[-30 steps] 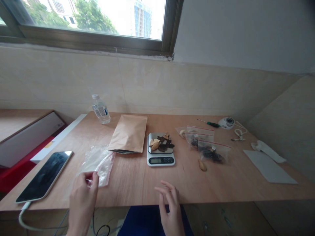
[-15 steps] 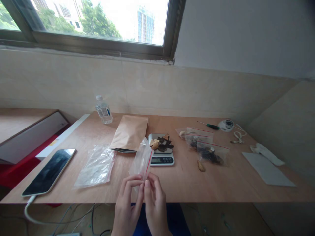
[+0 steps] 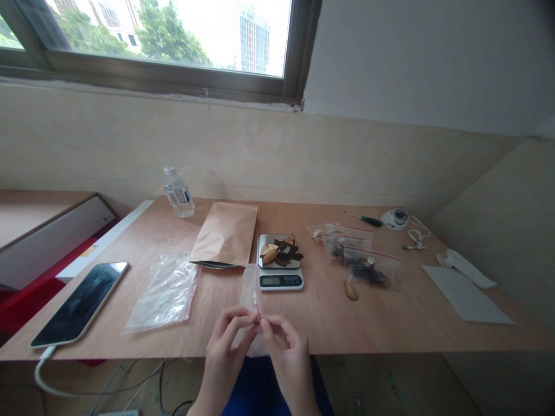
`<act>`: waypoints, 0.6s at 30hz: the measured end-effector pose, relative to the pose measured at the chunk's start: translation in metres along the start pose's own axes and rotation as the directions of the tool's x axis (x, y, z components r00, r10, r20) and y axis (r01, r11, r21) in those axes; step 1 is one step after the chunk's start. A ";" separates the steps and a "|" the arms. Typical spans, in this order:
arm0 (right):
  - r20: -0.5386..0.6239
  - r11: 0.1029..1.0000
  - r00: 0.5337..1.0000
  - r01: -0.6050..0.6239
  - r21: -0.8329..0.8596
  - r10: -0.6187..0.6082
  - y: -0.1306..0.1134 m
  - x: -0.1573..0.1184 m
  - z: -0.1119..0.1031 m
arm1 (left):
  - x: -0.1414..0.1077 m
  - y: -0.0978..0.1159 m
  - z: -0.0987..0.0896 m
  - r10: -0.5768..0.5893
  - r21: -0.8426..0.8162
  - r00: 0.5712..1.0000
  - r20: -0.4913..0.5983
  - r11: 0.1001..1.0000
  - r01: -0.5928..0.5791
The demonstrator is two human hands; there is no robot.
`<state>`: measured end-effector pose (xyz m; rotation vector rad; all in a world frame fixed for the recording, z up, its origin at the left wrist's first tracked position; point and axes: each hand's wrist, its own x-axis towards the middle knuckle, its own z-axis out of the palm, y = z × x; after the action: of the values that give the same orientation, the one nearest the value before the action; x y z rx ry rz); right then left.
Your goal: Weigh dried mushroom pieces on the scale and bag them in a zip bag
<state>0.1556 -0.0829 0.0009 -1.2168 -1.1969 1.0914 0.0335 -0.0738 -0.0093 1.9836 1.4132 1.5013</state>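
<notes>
A clear zip bag (image 3: pixel 249 287) with a red strip is pinched between my left hand (image 3: pixel 229 346) and my right hand (image 3: pixel 289 352), close together at the table's front edge. Just beyond it stands a white kitchen scale (image 3: pixel 281 281), its display facing me. Dried brown and dark pieces (image 3: pixel 284 253) lie heaped on its plate. To the right are several zip bags (image 3: pixel 368 271) with dark or pale contents, and one loose brown piece (image 3: pixel 351 290). A brown paper pouch (image 3: pixel 228 234) lies left of the scale, near flat clear bags (image 3: pixel 167 294).
A phone (image 3: pixel 80 306) with a white cable lies at the left, and a water bottle (image 3: pixel 179 193) stands at the back. Toward the right are a green screwdriver (image 3: pixel 372 221), a white camera (image 3: pixel 395 219), a white sheet (image 3: pixel 466 294) and a crumpled white item (image 3: pixel 468 268).
The bag is lower and nearer to me, no longer overlapping the scale. My right hand has turned and spread away from my left at the wrist. The whole view has shifted slightly.
</notes>
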 end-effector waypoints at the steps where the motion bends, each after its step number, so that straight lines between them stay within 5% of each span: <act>1: 0.005 1.000 1.000 -0.007 -0.008 0.007 -0.001 0.000 0.000 | 0.001 -0.003 0.000 -0.001 -0.004 1.000 0.006 1.000 0.001; 13: -0.074 0.989 0.994 0.068 -0.135 -0.078 -0.006 0.012 -0.015 | 0.020 0.000 0.008 -0.018 -0.106 1.000 0.022 0.994 0.020; 18: -0.066 0.988 0.993 0.092 -0.126 -0.101 -0.007 0.013 -0.012 | 0.016 0.003 0.008 -0.058 -0.223 0.985 0.164 0.970 0.094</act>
<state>0.1686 -0.0711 0.0095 -1.2675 -1.2691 0.9064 0.0410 -0.0599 -0.0018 1.8408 1.1800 1.3738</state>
